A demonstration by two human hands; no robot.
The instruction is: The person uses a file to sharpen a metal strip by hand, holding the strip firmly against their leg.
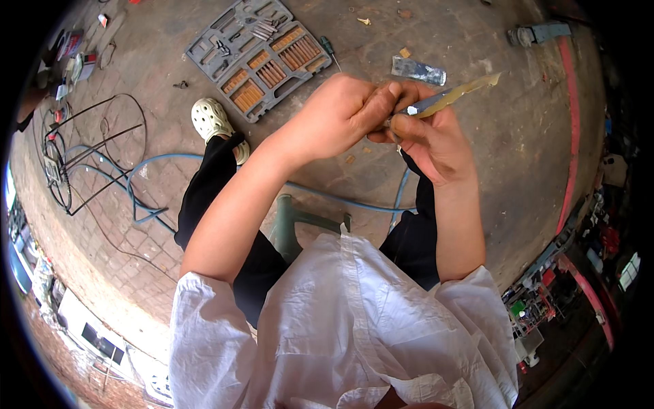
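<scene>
In front of my body, my left hand (344, 112) and my right hand (436, 143) meet with their fingers closed. Pinched by the right thumb and fingers is a long tapering strip (456, 95), dark bluish on one side and translucent yellow along its edge. Its far end points up to the right. My left fingers are closed against the strip's near end, and what they grip there is hidden. On the floor just beyond my hands lies a flat, worn silver-blue packet (419, 70). Ahead to the left is an open grey tool case (221, 58) holding rows of brown strips and small metal pieces.
A green-handled screwdriver (327, 46) lies beside the case. A blue hose (334, 199) crosses the floor under my legs, near a green stool (287, 228). Black cable (71, 198) coils at the left. A metal tool (538, 33) lies far right, by a red floor line (572, 129).
</scene>
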